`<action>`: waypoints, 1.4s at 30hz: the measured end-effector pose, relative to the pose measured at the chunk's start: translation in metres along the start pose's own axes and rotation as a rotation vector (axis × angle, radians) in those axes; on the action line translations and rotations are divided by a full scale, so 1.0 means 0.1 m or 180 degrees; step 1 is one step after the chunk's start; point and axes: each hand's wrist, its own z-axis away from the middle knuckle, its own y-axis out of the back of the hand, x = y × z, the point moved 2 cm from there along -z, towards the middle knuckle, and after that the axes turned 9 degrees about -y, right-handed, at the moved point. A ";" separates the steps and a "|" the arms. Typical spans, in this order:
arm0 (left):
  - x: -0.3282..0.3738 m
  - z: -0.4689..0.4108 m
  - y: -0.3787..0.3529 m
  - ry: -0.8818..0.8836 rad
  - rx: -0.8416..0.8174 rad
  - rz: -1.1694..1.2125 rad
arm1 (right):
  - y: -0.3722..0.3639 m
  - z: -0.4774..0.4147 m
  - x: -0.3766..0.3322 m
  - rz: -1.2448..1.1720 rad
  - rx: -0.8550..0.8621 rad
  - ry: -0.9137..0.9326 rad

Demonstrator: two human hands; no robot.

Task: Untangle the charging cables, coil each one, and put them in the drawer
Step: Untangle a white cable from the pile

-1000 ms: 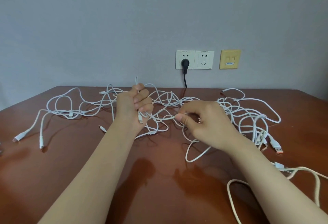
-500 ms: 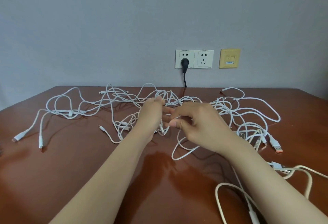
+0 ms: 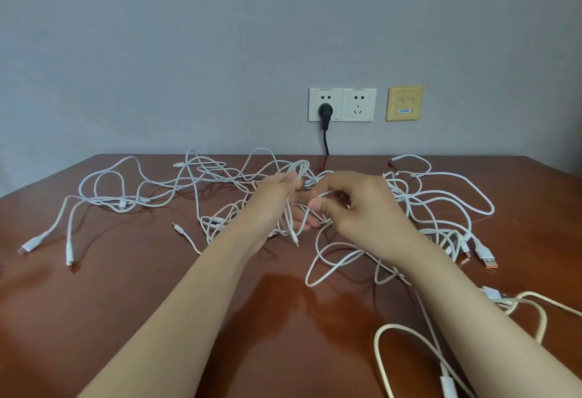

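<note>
White cables [image 3: 406, 199] lie over a glossy red-brown table [image 3: 126, 303]. The wall [image 3: 189, 51] is plain grey-blue, its sockets [image 3: 359, 104] white, the plug [image 3: 324, 110] black, one plate [image 3: 404, 103] yellow.

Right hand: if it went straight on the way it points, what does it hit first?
Probably the left hand: the right hand points left and away, its thumb close beside it, with strands of the white cables between them. Depth from one view is unclear.

Left hand [image 3: 273, 200], right hand [image 3: 357, 208], tangled cables [image 3: 481, 251]

Soft, even light; faint glare on the table [image 3: 126, 303]; wide-angle bending at edges.
</note>
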 end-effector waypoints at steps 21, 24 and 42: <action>-0.08 0.03 -0.18 0.0279 -0.0058 -0.0169 | 0.05 -0.01 0.00 -0.0536 -0.0354 -0.0316; -0.04 0.02 -0.11 0.0176 0.0092 -0.0182 | 0.10 -0.04 0.06 -0.0521 -0.0366 -0.0502; -0.09 0.14 -0.28 -0.0565 -0.1069 -0.2003 | 0.23 -0.05 0.12 0.0271 0.0603 -0.0714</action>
